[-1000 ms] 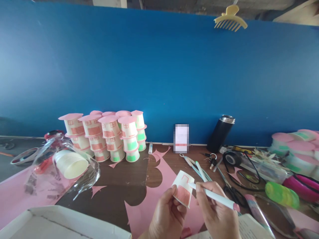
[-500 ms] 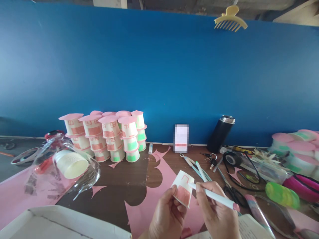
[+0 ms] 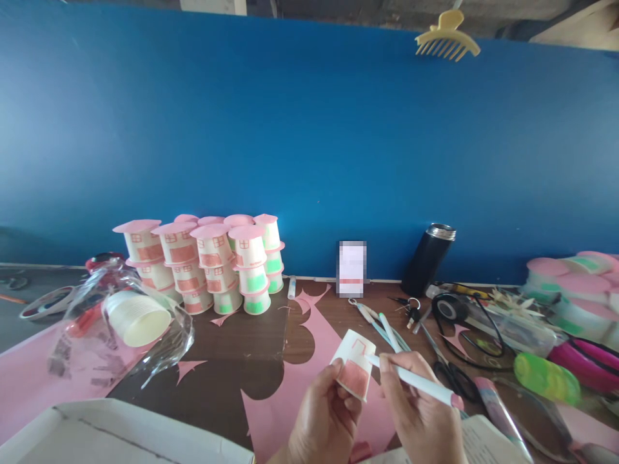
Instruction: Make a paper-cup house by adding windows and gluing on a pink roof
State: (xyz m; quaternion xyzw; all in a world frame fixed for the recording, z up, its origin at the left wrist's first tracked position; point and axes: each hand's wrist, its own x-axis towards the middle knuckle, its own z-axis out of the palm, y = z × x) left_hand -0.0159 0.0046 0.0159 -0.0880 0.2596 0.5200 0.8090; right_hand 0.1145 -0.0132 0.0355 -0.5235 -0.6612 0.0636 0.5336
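Note:
My left hand (image 3: 326,412) is closed around a small white paper cup (image 3: 355,357), tilted above the pink paper. The cup carries a filled red block and a thin red outline of a shape above it. Between the fingers of my right hand (image 3: 418,406) is a white marker with a pink end (image 3: 425,385), its tip at the cup's drawn outline. Below both hands lies a pink sheet with round cut-outs (image 3: 271,406). To the left stand stacked paper cups (image 3: 198,248) with pink paper discs and red or green drawings.
A clear plastic bag with paper cups (image 3: 140,320) lies left, behind a white box (image 3: 116,428). A black bottle (image 3: 428,261) stands by the blue partition (image 3: 309,129). Scissors (image 3: 457,380), keys (image 3: 413,312), a tape roll (image 3: 452,308) and more cups (image 3: 585,290) crowd the right.
The cup and both hands have barely shifted, a few pixels to the left and up. The marker tip stays at the outline on the cup.

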